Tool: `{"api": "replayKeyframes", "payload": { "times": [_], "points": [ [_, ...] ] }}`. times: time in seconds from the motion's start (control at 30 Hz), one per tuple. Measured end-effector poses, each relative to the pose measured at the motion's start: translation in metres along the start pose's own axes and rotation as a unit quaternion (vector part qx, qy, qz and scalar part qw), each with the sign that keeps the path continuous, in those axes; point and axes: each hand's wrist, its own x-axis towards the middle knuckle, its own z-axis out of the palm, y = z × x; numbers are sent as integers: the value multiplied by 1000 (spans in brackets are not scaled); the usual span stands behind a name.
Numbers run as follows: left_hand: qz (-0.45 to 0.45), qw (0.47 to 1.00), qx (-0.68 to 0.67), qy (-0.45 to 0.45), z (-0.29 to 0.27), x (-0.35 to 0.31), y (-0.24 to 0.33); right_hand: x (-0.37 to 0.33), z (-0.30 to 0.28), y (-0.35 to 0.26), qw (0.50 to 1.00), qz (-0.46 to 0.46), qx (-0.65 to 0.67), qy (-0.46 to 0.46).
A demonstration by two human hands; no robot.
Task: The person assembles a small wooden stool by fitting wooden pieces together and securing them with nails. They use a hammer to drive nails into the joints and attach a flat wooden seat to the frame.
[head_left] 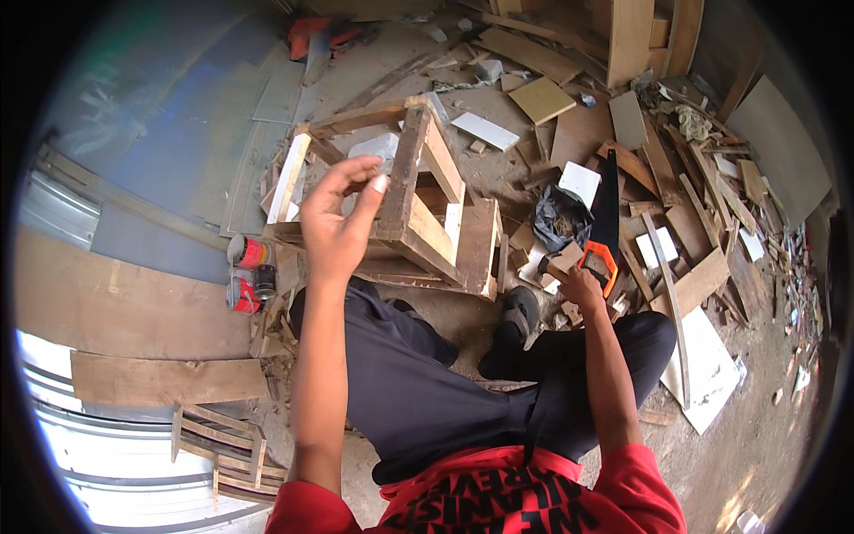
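My left hand (342,209) is raised in front of a wooden frame (407,187), thumb and fingertips drawn together in a pinch. Whatever sits between those tips is too small to make out. The frame is made of worn brown and white-painted battens and stands on the ground beyond my feet. By my right knee, my right hand (583,289) is closed around what looks like a brown wooden block (566,259); its fingers are partly hidden. Right beside that hand lies a handsaw (606,209) with a black blade and an orange handle.
A black plastic bag (562,216) of small dark pieces lies beside the saw. Boards and offcuts (703,280) litter the ground on the right. Paint cans (247,252) stand left of the frame. A slatted wooden piece (222,445) is at the lower left.
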Motion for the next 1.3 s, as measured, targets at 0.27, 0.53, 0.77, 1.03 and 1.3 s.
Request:
{"api": "replayKeyframes", "payload": {
  "times": [0.27, 0.53, 0.77, 1.03, 1.3],
  "points": [
    [-15, 999, 34, -18, 1, -15, -14, -7, -15, -19, 999, 1, 30, -15],
    [54, 986, 148, -47, 8, -13, 1, 0, 3, -4, 999, -39, 1, -16],
    [-7, 969, 233, -84, 4, -4, 11, 3, -4, -9, 999, -41, 24, -20],
    [-25, 895, 436, -91, 34, 0, 50, 7, 4, -5, 998, -51, 31, 9],
    [-42, 929, 358, -86, 29, 7, 38, -1, 12, 11, 999, -39, 22, 2]
  ]
}}
